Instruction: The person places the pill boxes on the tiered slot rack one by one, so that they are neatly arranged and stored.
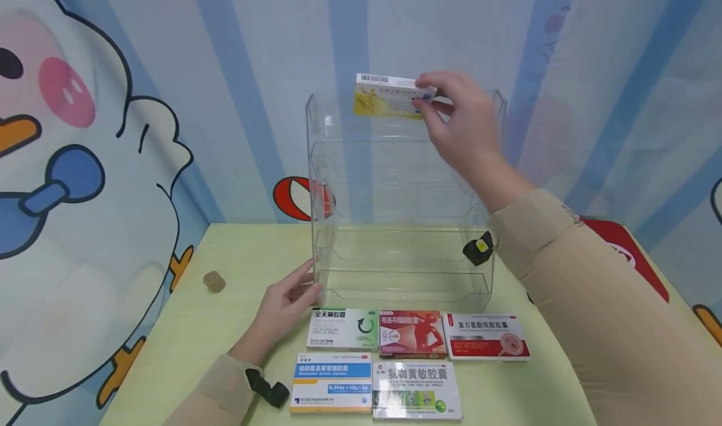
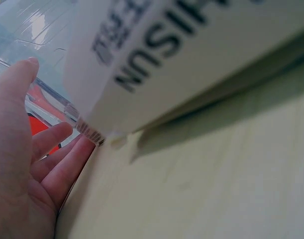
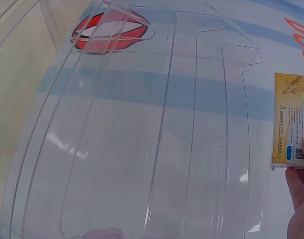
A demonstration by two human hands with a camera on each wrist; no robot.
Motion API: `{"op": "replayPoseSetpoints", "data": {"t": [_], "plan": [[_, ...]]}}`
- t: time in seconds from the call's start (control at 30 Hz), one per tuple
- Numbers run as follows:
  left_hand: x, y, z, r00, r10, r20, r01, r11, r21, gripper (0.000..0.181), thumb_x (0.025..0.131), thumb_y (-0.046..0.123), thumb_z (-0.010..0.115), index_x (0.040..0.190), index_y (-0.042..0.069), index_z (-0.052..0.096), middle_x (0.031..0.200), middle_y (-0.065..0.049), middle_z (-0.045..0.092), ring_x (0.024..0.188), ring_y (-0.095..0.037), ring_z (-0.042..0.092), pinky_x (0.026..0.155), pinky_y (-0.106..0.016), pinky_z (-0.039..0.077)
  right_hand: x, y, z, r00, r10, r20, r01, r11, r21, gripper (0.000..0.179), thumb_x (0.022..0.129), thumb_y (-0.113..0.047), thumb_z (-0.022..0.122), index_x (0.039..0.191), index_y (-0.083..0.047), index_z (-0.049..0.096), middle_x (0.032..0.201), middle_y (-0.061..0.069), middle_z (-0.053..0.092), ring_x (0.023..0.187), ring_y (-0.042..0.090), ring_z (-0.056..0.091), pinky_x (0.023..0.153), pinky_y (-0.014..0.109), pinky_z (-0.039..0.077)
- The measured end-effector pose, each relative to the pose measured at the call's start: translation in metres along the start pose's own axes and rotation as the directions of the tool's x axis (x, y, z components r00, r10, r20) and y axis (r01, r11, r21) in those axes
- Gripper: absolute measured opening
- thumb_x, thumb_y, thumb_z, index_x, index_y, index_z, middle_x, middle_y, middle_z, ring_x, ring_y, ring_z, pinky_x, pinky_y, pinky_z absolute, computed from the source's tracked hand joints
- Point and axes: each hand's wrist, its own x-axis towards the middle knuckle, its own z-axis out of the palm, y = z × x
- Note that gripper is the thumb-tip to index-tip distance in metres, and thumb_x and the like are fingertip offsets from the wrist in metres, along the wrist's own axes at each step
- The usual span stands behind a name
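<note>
Clearly, the head view has the right hand [image 1: 465,116] at upper centre, pinching a yellow-and-white box [image 1: 383,100] before the top of a clear rack [image 1: 400,282]; whether box and rack touch I cannot tell. At lower centre-left, the left hand [image 1: 287,307] rests fairly straight fingers against the rack's side. Five medicine boxes [image 1: 343,330] lie flat in two rows at bottom centre.

The left wrist view adds large "HISUN" lettering [image 2: 164,47] close up across the top, on a white carton.

The right wrist view, at its right edge, reveals the held box's small print and QR code [image 3: 299,154], unseen from the head.
</note>
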Motion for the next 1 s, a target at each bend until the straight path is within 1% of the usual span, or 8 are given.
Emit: {"op": "replayPoseSetpoints", "data": {"t": [0.2,0.37,0.5,0.6,0.83,0.93,1.0], "plan": [[-0.001,0.0,0.0,1.0,-0.008,0.0,0.008,1.0,0.002,0.061,0.109,0.029,0.072,0.166,0.034,0.051,0.145,-0.013,0.074,0.117,-0.024,0.081,0.099,-0.02,0.059,0.011,-0.006,0.014,0.999,0.032,0.02,-0.031,0.999,-0.03,0.025,0.107,-0.006,0.071,0.132,-0.003,0.073,0.14,0.01,0.069,0.131,0.018,0.07,0.108,0.025,0.06],[-0.002,0.001,0.001,1.0,-0.019,0.003,0.019,1.0,-0.004,0.061,0.109,0.03,0.072,0.166,0.034,0.051,0.147,-0.013,0.073,0.119,-0.026,0.081,0.1,-0.02,0.059,0.013,-0.005,0.027,0.998,0.052,0.037,-0.051,0.998,-0.023,0.025,0.106,-0.004,0.07,0.131,-0.002,0.073,0.14,0.012,0.067,0.13,0.021,0.069,0.108,0.023,0.06],[-0.002,0.001,0.001,1.0,-0.023,0.0,0.023,1.0,-0.003,0.06,0.109,0.031,0.072,0.165,0.034,0.051,0.147,-0.013,0.074,0.118,-0.025,0.081,0.099,-0.02,0.06,0.013,-0.004,0.034,0.997,0.057,0.054,-0.054,0.996,-0.067,0.026,0.108,-0.005,0.069,0.133,-0.002,0.073,0.144,0.012,0.067,0.132,0.023,0.07,0.109,0.024,0.06],[-0.002,0.001,0.001,1.0,-0.023,-0.004,0.023,1.0,0.0,0.06,0.109,0.031,0.072,0.165,0.035,0.052,0.146,-0.013,0.074,0.118,-0.024,0.081,0.1,-0.021,0.059,0.014,-0.005,0.038,0.996,0.065,0.066,-0.058,0.993,-0.103,0.026,0.108,-0.005,0.068,0.134,-0.004,0.073,0.146,0.011,0.067,0.133,0.025,0.07,0.109,0.025,0.06],[-0.003,-0.001,0.001,0.998,-0.055,-0.009,0.055,0.998,0.018,0.061,0.109,0.036,0.072,0.166,0.038,0.05,0.148,-0.011,0.073,0.12,-0.023,0.08,0.1,-0.018,0.057,0.015,-0.005,0.043,0.991,0.091,0.1,-0.079,0.99,-0.118,0.027,0.109,-0.006,0.067,0.135,-0.005,0.072,0.147,0.011,0.067,0.132,0.026,0.07,0.109,0.027,0.06],[-0.003,-0.001,0.001,0.999,-0.053,-0.007,0.053,0.999,0.01,0.062,0.108,0.036,0.072,0.166,0.035,0.05,0.148,-0.012,0.073,0.119,-0.024,0.08,0.099,-0.017,0.058,0.013,-0.004,0.045,0.988,0.111,0.11,-0.098,0.989,-0.115,0.026,0.109,-0.007,0.067,0.135,-0.005,0.072,0.147,0.01,0.066,0.131,0.025,0.071,0.11,0.028,0.06],[-0.003,-0.002,0.001,0.999,-0.045,-0.005,0.045,0.999,0.001,0.062,0.108,0.035,0.073,0.166,0.033,0.05,0.148,-0.013,0.073,0.119,-0.024,0.081,0.099,-0.017,0.058,0.013,-0.005,0.046,0.985,0.125,0.116,-0.112,0.987,-0.112,0.027,0.109,-0.007,0.067,0.135,-0.006,0.072,0.147,0.01,0.066,0.132,0.025,0.071,0.11,0.026,0.06]]}}
